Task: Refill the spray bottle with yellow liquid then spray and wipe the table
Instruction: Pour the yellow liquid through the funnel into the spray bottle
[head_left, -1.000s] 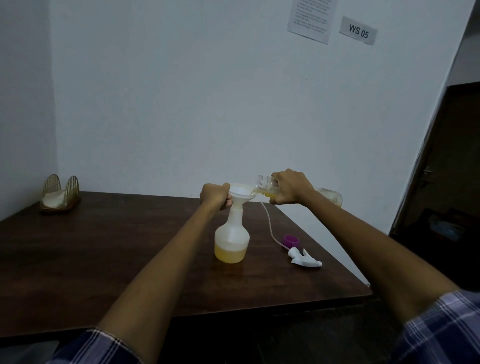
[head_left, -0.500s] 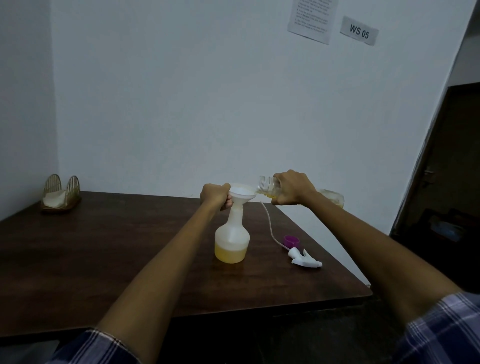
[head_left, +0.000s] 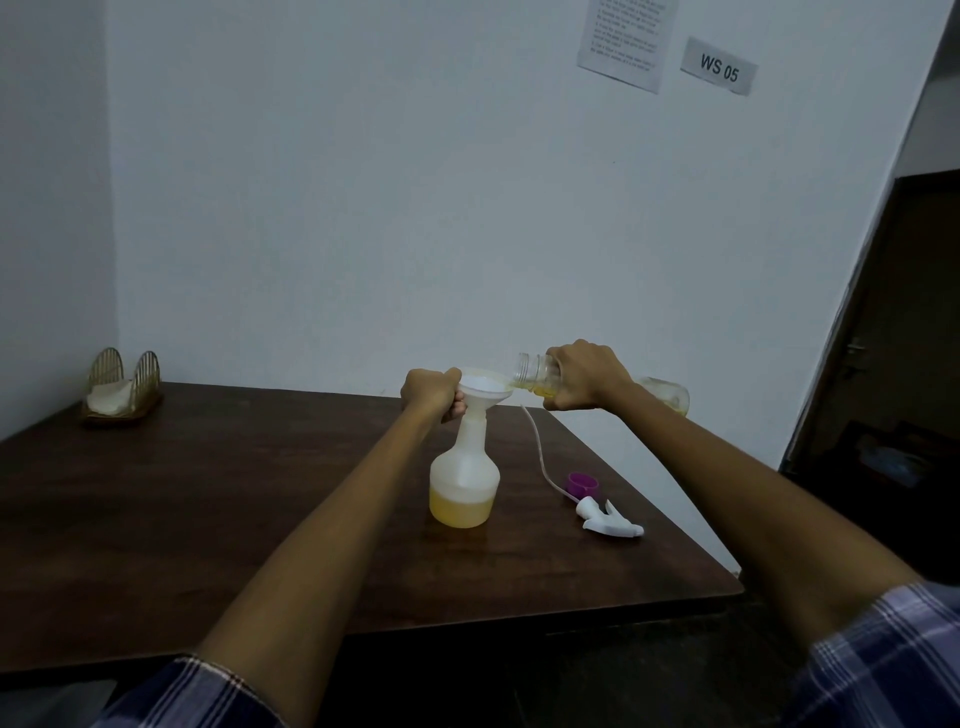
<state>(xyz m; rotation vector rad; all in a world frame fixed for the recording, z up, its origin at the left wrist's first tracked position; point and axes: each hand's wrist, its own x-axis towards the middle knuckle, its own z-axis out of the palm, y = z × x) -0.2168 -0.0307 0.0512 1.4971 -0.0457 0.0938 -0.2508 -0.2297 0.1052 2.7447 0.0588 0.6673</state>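
The left hand (head_left: 430, 395) has a tight grip on the white funnel (head_left: 485, 387); the right hand (head_left: 584, 375) has a tight grip on a clear bottle (head_left: 540, 375), tipped over the funnel; the funnel sits in the spray bottle (head_left: 464, 475), which stands on the table (head_left: 208, 493) with yellow liquid (head_left: 460, 512) at the bottom; the spray top (head_left: 605, 519) and a purple cap (head_left: 583, 484) lie beside it.

Dark wooden table (head_left: 208, 519) in a corner: spray bottle (head_left: 464, 478) standing mid-table, part full of yellow liquid, purple cap (head_left: 583, 483) and white trigger sprayer head (head_left: 608, 520) lying beside it, wire napkin holder (head_left: 122, 384) far left.
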